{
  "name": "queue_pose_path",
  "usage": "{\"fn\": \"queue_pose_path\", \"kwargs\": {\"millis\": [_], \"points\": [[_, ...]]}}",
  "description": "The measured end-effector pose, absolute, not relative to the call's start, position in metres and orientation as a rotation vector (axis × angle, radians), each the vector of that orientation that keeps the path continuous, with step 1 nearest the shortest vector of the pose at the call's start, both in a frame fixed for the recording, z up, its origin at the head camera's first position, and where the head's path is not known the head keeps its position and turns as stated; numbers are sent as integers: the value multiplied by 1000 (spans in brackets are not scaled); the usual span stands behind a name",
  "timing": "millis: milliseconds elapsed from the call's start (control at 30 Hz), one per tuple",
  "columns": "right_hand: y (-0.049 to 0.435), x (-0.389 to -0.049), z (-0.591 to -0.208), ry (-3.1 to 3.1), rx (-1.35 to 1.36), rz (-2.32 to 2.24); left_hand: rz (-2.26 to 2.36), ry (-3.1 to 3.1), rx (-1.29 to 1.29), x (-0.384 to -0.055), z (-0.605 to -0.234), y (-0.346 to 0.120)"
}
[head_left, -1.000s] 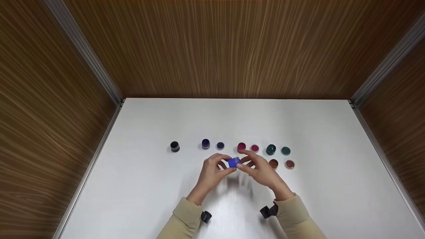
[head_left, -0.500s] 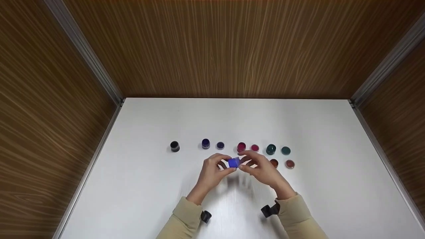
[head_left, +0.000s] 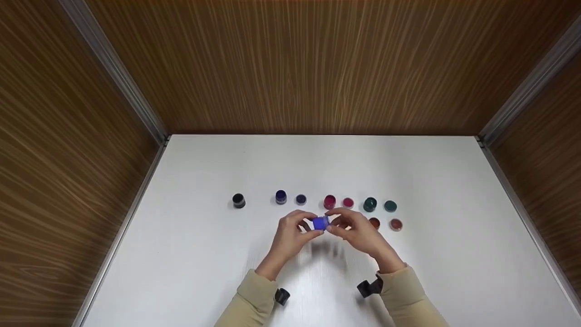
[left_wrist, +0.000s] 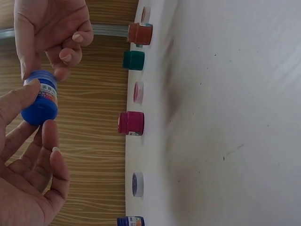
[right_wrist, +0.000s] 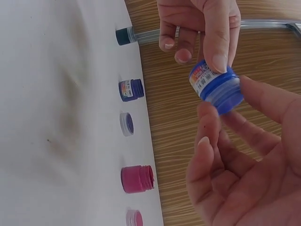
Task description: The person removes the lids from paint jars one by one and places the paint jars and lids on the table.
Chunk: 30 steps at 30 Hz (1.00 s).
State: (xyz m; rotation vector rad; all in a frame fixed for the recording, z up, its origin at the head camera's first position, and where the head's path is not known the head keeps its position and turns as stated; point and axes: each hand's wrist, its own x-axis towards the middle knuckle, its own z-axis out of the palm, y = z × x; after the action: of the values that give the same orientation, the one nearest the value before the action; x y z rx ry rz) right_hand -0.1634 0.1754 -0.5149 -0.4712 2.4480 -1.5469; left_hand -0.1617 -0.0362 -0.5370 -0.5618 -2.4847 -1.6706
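Observation:
A small blue paint jar (head_left: 320, 223) with a printed label is held above the white table, tipped on its side. My left hand (head_left: 290, 231) grips its body between thumb and fingers, as the left wrist view also shows. The fingertips of my right hand (head_left: 358, 231) pinch the clear lid (right_wrist: 226, 96) at the jar's other end. In the right wrist view the thumb and index finger sit on opposite sides of that lid. Behind the hands stand an open magenta jar (head_left: 330, 201) and its lid (head_left: 348, 202), with an orange-brown jar (head_left: 374, 223) partly hidden by my right hand.
On the white table (head_left: 181, 254) stand a black jar (head_left: 238, 200), a purple jar (head_left: 281, 196) with its lid (head_left: 301, 199) alongside, and a green jar (head_left: 370, 204) with its lid (head_left: 390, 206). A brown lid (head_left: 396, 225) lies at right. Wood-grain panels (head_left: 290, 68) enclose the back and sides.
My right fingers have shifted their hold on the lid, with the index fingertip now lower and closer to it. The left hand and jar stay almost still.

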Motion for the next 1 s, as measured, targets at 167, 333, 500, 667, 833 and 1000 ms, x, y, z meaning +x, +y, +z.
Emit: {"fn": "queue_pose_path", "kwargs": {"millis": [167,333,500,667,833,1000], "points": [[174,-162,-515,2445,-398,-1570,-1655,-2492,-569,-160,-536,-37],[171,-163,-514,2464,-320,-1561,-1643,-2494,-573,-160,-537,-35],[175,-164,-515,2435,-394,-1575,-1672,-2462,-581,-160,-536,-34],[178,-164,-516,2404,-478,-1600,-1696,-2434,-578,-161,-536,-34],[176,-163,-515,2421,-418,-1583,-1685,-2421,-584,-162,-536,-33],[173,-163,-515,2422,-411,-1572,-1681,-2448,-583,-161,-536,-33]]}}
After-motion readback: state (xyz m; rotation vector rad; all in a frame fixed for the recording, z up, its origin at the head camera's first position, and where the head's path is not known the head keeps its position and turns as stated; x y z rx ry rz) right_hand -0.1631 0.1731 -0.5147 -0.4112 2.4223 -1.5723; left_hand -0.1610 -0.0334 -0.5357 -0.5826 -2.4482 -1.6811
